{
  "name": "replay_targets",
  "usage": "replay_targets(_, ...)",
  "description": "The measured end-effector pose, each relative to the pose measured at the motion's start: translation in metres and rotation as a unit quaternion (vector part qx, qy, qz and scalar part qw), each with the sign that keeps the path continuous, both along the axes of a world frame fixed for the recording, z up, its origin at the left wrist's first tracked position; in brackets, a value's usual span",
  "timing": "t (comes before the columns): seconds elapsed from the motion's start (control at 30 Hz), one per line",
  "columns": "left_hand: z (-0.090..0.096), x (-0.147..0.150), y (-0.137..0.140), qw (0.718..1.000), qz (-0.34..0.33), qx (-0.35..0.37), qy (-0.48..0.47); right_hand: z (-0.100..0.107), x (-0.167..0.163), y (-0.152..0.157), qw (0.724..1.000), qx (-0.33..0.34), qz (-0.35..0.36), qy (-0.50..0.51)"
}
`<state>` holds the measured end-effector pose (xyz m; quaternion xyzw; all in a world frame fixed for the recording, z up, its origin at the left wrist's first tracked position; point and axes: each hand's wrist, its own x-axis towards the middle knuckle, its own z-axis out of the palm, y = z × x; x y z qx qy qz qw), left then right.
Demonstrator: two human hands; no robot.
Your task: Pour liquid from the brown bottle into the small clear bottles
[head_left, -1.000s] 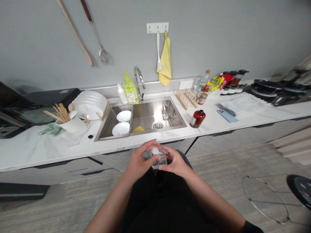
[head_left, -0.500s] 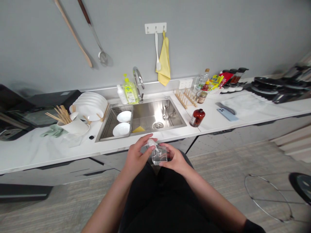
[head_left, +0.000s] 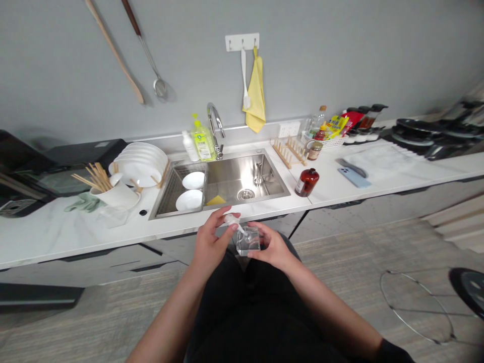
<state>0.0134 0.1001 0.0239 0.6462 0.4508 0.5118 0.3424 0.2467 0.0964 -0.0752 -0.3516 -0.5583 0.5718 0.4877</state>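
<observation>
My left hand (head_left: pixel 212 239) pinches a white pump head (head_left: pixel 231 219) between thumb and fingers. The pump's pale tube slants down to the right, its lower end at the mouth of a clear square bottle (head_left: pixel 248 246); I cannot tell whether the tip is inside. My right hand (head_left: pixel 273 247) grips that bottle from its right side, thumb low and fingers along the far side. Both hands are over my lap, just in front of the counter edge. On the counter beyond stands a brown bottle (head_left: pixel 307 182) without a visible cap.
The steel sink (head_left: pixel 230 176) holds a basket with two white bowls (head_left: pixel 189 200) and a yellow sponge (head_left: pixel 216 200). A green soap bottle (head_left: pixel 203 141) stands by the faucet (head_left: pixel 214 123). Right of the sink are a wooden rack (head_left: pixel 289 151) and a blue phone (head_left: pixel 354 177).
My left hand has shifted slightly up and left with the pump head, so more of its tube shows. The bottle in my right hand stays nearly in place.
</observation>
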Motion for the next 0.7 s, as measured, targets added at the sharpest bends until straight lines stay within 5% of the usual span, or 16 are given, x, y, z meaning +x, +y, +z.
replay_targets(0.3,0.004,-0.013,-0.001,0.997,0.020,0.023,0.071,0.002,0.007,0.008,1.000,0.003,-0.012,-0.009)
replay_targets(0.53,0.001,-0.020,0.002,0.993,0.012,-0.046,-0.109,0.002,0.008,0.016,1.000,0.002,-0.022,-0.005)
replay_targets(0.7,-0.025,-0.047,0.003,0.961,0.063,-0.109,-0.248,0.003,0.007,0.019,1.000,-0.005,-0.010,0.003)
